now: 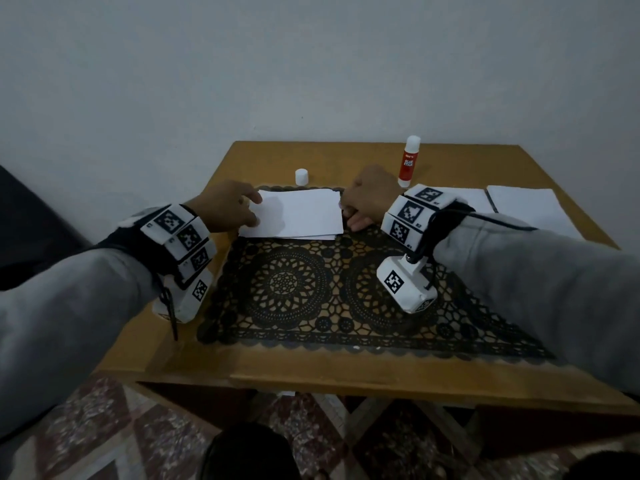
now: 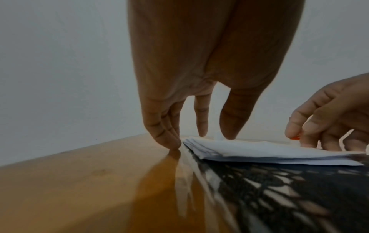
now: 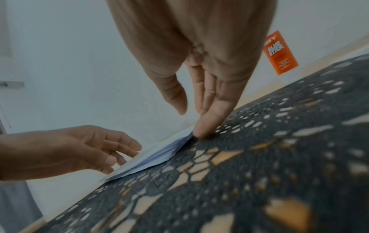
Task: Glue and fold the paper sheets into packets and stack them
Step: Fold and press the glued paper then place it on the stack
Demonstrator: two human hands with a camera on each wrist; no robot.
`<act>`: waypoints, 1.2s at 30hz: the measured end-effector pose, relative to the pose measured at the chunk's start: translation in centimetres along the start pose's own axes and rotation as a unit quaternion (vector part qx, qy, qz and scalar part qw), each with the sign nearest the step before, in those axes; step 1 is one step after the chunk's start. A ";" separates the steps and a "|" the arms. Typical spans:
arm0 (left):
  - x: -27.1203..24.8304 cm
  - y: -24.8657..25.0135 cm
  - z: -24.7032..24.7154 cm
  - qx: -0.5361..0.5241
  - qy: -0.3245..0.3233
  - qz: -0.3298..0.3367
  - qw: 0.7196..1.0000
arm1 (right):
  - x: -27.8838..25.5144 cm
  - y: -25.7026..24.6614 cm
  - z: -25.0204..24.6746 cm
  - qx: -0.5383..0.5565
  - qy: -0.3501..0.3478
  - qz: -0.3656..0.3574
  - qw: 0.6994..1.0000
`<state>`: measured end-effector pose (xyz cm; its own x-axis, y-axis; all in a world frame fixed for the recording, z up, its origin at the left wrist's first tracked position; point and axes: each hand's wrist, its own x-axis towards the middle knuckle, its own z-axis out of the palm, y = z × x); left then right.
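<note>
Straight, relaxed fingers (image 2: pixel 201 119) of the left hand (image 1: pixel 225 206) touch the left edge of the small stack of folded white paper packets (image 1: pixel 298 213); the right hand (image 1: pixel 370 195), fingers extended, presses its right edge. The stack lies between them on the black lace mat (image 1: pixel 311 289).

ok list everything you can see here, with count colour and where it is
folded paper packets: small stack, exact count unclear, white, far edge of the mat between the hands
paper sheets: at least two, white, right side of the table
glue stick: one, red and white, upright behind the right hand
cap: one, white, behind the stack
mat: one, black lace, centre of the table
table: one, brown wood
left hand: fingers straight, at the stack's left edge
right hand: fingers at the stack's right edge
</note>
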<state>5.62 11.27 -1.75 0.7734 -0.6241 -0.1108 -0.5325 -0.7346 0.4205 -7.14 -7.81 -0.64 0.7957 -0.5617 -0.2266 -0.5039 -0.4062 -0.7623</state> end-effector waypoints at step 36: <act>-0.1 22.2 9.0 0.184 -0.100 0.272 0.939 | -3.8 14.0 -13.6 -0.265 0.128 -0.119 0.948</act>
<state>-9.36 -7.40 -0.45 0.2924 -0.9441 -0.1523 -0.9414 -0.3122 0.1278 -21.77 -21.17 -2.22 0.8347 -0.5373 0.1208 -0.4718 -0.8108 -0.3463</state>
